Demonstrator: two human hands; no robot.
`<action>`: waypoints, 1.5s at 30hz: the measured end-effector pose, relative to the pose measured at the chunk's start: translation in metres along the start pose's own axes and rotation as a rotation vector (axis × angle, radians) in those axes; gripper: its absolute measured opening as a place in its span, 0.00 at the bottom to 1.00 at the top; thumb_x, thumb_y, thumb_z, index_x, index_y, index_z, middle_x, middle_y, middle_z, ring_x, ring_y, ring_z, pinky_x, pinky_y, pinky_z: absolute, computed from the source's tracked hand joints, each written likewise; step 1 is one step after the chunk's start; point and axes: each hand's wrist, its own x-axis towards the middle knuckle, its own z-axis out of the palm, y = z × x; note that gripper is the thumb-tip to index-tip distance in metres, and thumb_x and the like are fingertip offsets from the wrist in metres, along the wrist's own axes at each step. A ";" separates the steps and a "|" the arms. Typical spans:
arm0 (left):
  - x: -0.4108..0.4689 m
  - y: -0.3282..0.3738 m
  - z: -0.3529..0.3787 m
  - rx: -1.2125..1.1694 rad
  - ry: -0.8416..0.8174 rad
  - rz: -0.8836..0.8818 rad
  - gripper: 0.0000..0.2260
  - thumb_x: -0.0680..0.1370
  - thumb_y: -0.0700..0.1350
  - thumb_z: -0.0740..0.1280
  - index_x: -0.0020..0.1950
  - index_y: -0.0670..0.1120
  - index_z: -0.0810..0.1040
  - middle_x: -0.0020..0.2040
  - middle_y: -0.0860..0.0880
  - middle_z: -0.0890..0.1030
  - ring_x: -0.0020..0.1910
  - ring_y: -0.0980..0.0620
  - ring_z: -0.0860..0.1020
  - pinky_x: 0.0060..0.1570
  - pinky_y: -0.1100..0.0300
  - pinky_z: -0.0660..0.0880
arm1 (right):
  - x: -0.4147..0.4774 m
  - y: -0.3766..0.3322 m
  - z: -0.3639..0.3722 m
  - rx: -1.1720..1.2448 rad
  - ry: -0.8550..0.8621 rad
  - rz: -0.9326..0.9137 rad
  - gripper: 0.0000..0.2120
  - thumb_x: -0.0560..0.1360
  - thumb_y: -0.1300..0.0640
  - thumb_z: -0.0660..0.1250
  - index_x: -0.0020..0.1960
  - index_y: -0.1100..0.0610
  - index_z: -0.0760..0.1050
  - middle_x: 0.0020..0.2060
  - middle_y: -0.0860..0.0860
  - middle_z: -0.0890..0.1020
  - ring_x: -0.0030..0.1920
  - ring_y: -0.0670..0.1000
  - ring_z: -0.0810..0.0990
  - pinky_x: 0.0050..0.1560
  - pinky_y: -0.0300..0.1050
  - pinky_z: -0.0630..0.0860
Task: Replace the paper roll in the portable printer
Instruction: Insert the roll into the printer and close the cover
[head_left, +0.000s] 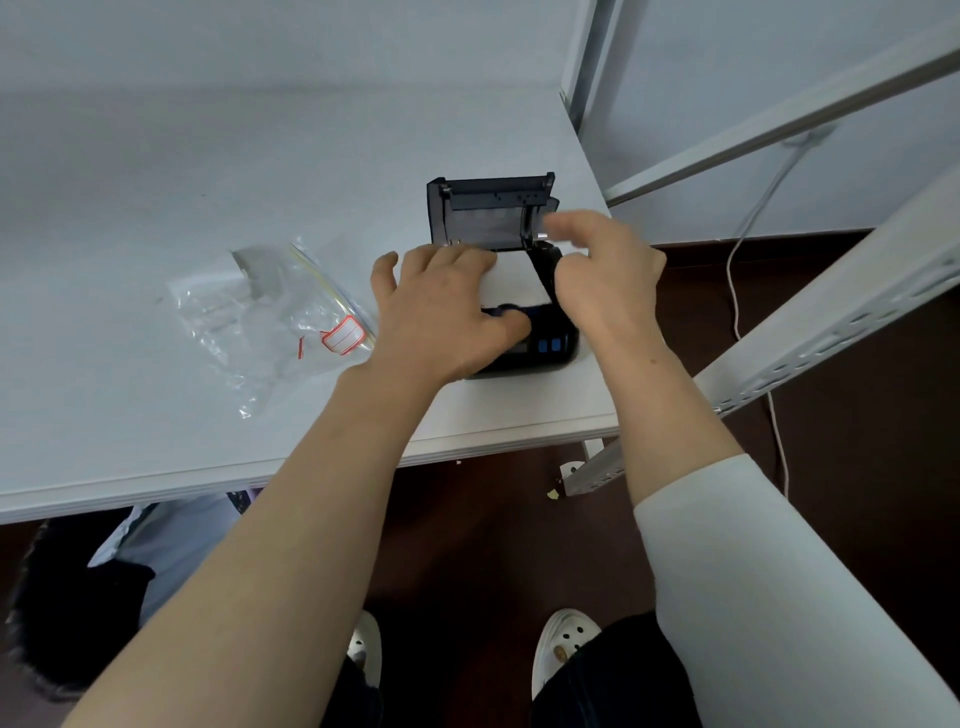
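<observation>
A black portable printer (550, 345) sits near the right front corner of the white table, its lid (491, 210) standing open. White paper (514, 283) lies across the printer's open compartment and over its front. My left hand (441, 312) rests flat on the printer's left side, fingers spread over the paper's left edge, thumb on the front panel. My right hand (602, 270) hovers at the printer's right side, fingers curled and blurred, beside the lid hinge; whether it touches the printer is unclear.
A crumpled clear zip bag (270, 317) with a red-bordered label lies left of the printer. The table edge (311, 470) runs in front. A white metal frame (831, 332) and a white cable (737, 270) stand to the right.
</observation>
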 end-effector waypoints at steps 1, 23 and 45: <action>0.001 -0.001 0.001 0.001 0.025 0.004 0.29 0.67 0.57 0.56 0.68 0.52 0.71 0.69 0.53 0.72 0.72 0.49 0.63 0.73 0.47 0.46 | 0.005 0.000 0.000 -0.005 0.045 -0.022 0.27 0.69 0.70 0.54 0.64 0.52 0.72 0.64 0.49 0.75 0.67 0.53 0.67 0.68 0.48 0.58; -0.008 -0.010 0.010 -0.048 0.470 0.140 0.05 0.70 0.43 0.70 0.41 0.48 0.86 0.41 0.44 0.81 0.44 0.39 0.77 0.45 0.54 0.61 | -0.001 0.010 0.002 0.063 0.008 -0.116 0.21 0.72 0.72 0.56 0.56 0.57 0.79 0.58 0.52 0.78 0.58 0.50 0.75 0.56 0.32 0.67; -0.014 -0.011 0.001 -0.197 0.273 0.170 0.11 0.72 0.43 0.63 0.47 0.45 0.84 0.48 0.47 0.84 0.49 0.43 0.79 0.55 0.49 0.74 | 0.008 0.024 0.010 0.859 -0.105 0.496 0.18 0.73 0.64 0.68 0.61 0.59 0.73 0.53 0.56 0.79 0.49 0.51 0.80 0.38 0.34 0.78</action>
